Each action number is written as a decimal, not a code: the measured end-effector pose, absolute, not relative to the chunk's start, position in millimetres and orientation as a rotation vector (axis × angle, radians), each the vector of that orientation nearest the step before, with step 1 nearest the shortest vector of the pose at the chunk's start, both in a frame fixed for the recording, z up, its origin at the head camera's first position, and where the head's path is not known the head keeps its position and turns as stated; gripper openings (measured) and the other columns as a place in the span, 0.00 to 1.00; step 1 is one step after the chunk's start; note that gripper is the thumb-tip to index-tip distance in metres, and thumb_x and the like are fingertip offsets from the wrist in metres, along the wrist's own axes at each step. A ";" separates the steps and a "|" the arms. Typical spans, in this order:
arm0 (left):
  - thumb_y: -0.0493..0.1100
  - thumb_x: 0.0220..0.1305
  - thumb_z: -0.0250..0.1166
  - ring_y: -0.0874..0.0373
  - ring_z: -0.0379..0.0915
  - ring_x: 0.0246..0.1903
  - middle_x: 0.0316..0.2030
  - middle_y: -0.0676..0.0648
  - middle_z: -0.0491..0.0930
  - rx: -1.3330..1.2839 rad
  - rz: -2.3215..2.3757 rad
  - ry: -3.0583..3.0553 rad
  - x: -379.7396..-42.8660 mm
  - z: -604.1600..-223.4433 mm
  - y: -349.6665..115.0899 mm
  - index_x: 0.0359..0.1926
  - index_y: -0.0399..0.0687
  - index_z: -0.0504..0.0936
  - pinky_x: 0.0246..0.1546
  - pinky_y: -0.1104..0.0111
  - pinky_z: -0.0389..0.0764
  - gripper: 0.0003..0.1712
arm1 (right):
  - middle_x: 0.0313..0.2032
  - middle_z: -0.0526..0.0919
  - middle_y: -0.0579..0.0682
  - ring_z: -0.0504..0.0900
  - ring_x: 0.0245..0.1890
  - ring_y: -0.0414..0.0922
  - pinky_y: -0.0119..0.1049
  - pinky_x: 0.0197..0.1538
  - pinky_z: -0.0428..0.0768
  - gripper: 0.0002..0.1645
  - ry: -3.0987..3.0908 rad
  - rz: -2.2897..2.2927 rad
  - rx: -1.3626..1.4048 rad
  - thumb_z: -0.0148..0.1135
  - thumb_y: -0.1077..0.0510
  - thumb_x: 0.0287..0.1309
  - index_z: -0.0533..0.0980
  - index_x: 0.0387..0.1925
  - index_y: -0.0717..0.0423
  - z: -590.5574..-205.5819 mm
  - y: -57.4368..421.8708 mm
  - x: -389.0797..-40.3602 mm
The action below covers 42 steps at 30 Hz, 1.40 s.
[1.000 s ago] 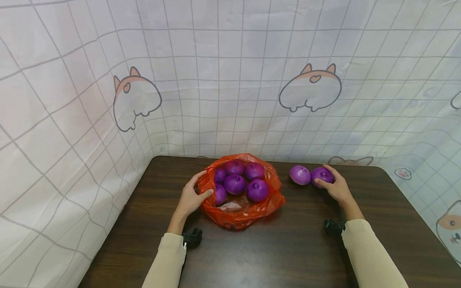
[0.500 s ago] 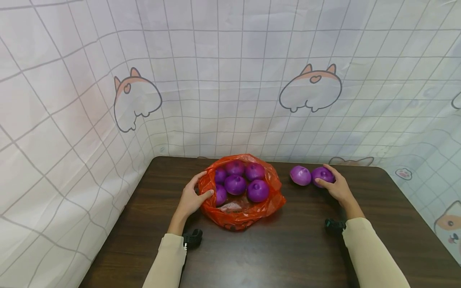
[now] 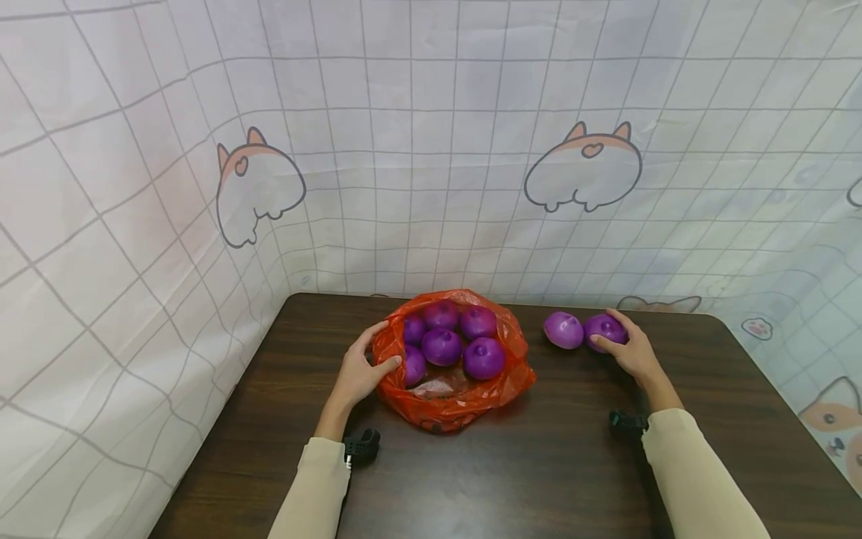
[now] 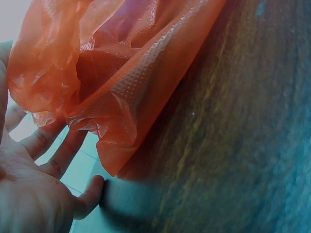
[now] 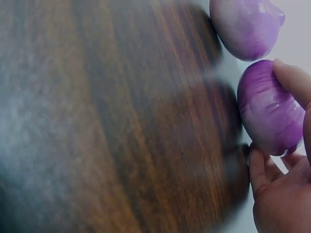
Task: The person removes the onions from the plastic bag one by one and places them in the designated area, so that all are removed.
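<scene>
An orange-red plastic bag (image 3: 438,413) stands on the table with its mouth spread wide, several purple onions (image 3: 441,347) inside it. My left hand (image 3: 355,373) holds the bag's left side, thumb over the rim and fingers along the outside. In the left wrist view, those fingers lie partly behind the crinkled plastic (image 4: 116,97). At the back right, my right hand (image 3: 633,355) grips one purple onion (image 5: 269,109) between thumb and fingers, close to the tabletop. Immediately left of it lies another onion (image 3: 563,330), paler purple.
Both hands work over a dark wood-grain table (image 3: 498,479). A white grid-patterned cloth (image 3: 444,187) with cartoon dogs hangs behind the table and along its sides. Each wrist wears a black band, the left one (image 3: 362,446) close below the bag.
</scene>
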State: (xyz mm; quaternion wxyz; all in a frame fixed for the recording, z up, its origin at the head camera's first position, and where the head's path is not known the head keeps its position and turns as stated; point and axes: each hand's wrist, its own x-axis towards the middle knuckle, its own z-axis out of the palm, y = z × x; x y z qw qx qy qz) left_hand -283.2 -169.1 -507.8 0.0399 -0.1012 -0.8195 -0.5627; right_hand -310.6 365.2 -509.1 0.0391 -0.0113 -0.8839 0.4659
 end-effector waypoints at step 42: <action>0.47 0.61 0.75 0.43 0.74 0.57 0.63 0.41 0.77 -0.322 -1.719 -2.495 -284.2 -506.5 -168.7 0.73 0.60 0.69 0.55 0.48 0.83 0.41 | 0.66 0.63 0.58 0.63 0.60 0.45 0.30 0.56 0.71 0.40 -2.345 1.353 -0.057 0.69 0.56 0.64 0.66 0.74 0.53 -458.8 330.6 -278.2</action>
